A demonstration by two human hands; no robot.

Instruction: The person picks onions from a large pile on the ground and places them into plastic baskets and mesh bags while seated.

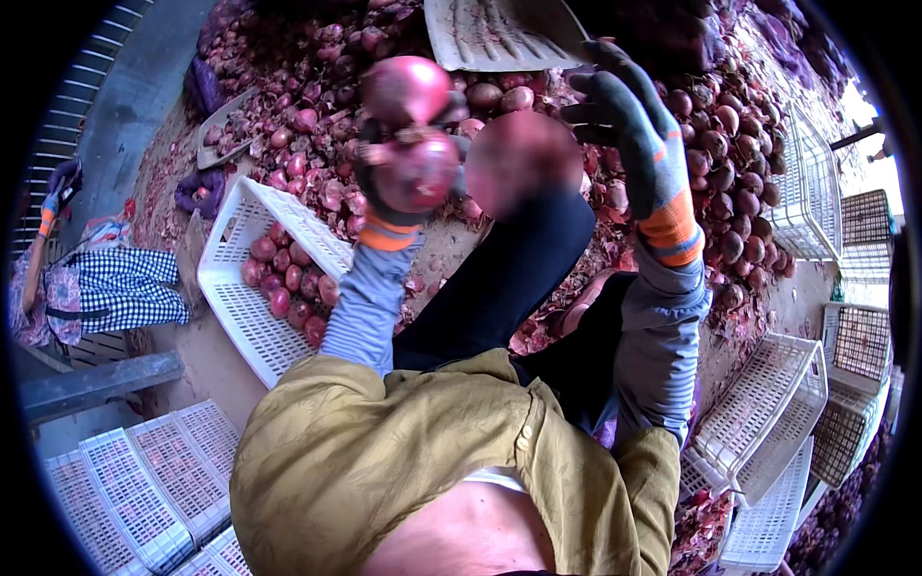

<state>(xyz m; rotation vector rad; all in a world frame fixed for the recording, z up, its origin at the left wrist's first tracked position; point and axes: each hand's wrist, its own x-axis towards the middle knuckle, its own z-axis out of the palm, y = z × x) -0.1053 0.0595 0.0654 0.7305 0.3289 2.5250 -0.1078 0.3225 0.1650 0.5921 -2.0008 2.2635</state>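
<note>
Left hand [378,197], grey glove with orange cuff, curled around two round, glossy onions [420,171]. Right hand [626,120] spread, fingers apart, over the papery-skinned pile [732,187]. Ridged pale scoop [509,38] just beyond. Perforated white crate [250,331], left, holds more smooth onions.

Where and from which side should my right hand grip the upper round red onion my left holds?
Take the upper round red onion around its widest part, probably from the far side: there its curve is uncovered, while the grey-gloved, orange-cuffed left hand is on the near side.
</note>
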